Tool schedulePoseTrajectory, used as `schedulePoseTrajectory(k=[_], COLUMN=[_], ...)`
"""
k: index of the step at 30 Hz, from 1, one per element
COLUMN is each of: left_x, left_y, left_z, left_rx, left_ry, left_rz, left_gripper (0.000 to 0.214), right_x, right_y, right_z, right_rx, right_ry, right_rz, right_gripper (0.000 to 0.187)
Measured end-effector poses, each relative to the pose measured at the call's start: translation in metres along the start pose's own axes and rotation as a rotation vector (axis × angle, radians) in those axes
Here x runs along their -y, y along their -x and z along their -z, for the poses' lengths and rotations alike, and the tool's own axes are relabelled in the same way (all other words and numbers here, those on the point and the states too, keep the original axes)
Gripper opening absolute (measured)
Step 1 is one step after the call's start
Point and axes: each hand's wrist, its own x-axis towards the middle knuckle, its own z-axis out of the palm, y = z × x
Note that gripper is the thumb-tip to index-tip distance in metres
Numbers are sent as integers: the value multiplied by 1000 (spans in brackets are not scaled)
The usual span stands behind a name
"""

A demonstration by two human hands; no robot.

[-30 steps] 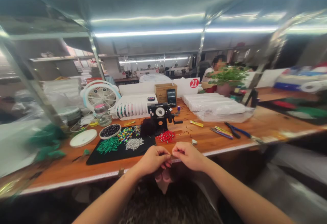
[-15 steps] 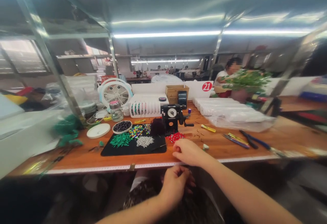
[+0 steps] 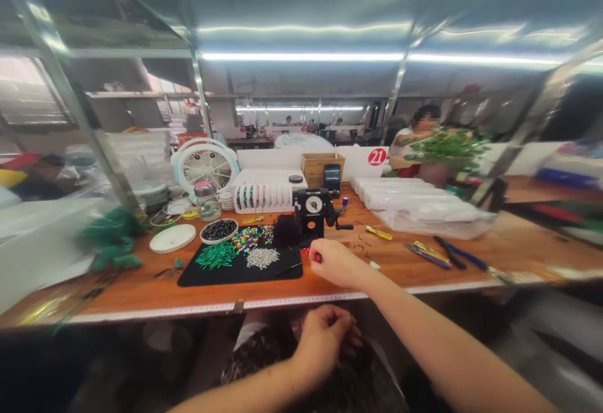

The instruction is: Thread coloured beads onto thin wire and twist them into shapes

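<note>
My right hand [image 3: 332, 261] reaches over the wooden table [image 3: 141, 290] to a small heap of red beads [image 3: 307, 252], mostly covered by it; its fingers are curled down as in a pinch. My left hand [image 3: 326, 334] rests below the table edge over my lap, fingers closed, with whatever they hold hidden. A black mat [image 3: 235, 272] to the left carries green beads [image 3: 215, 255], mixed coloured beads [image 3: 252, 237] and silver beads [image 3: 262, 258]. A black hand-crank device [image 3: 315, 208] with a round dial stands just behind the red beads.
A bowl of dark beads [image 3: 218, 230], a white lid [image 3: 172, 238], a jar [image 3: 206, 199] and a small fan [image 3: 205, 166] stand left. Pliers and tools [image 3: 443, 253] and bagged white rolls [image 3: 424, 207] lie right. Another person [image 3: 414, 140] sits behind a potted plant [image 3: 443, 152].
My hands were together at the table edge. The left hand dropped to my lap and the right hand moved forward onto the red beads. The view shifted slightly.
</note>
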Motion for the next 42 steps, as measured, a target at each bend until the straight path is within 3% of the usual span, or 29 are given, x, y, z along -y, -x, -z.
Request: schedulePoseTrajectory(k=[3, 6, 9, 13, 21, 24, 28, 34, 39, 42], left_x=[-6, -14, -21, -28, -53, -57, -60, -61, -60, -60], left_y=[0, 0, 0, 1, 3, 1, -1, -3, -8, -10], left_z=[6, 14, 19, 22, 27, 33, 36, 34, 38, 38], left_rx=[-4, -38, -48, -69, -167, -177, -155, -170, -246, -229], left_ry=[78, 113, 132, 154, 346, 333, 300, 200, 151, 134], left_rz=[-1, 45, 60, 39, 178, 158, 109, 2, 18, 77], left_gripper=[33, 33, 31, 22, 4, 8, 13, 20, 16, 11], right_x=[-10, -15, -11, 3, 12, 8, 2, -8, -19, -21], right_y=[29, 63, 90, 107, 108, 106, 93, 66, 60, 55], right_z=[13, 16, 1, -34, -77, -79, -74, -85, -96, -98], right_rx=[-144, -194, -137, -128, -212, -257, -544, -539, -752, -797], right_ry=[-239, -483, -595, -695, -466, -424, -265, -80, 9, 81], right_rz=[-40, -197, -279, -225, -71, 24, 61, 36, 126, 133], right_gripper=[6, 7, 10, 11, 13, 13, 20, 21, 26, 28])
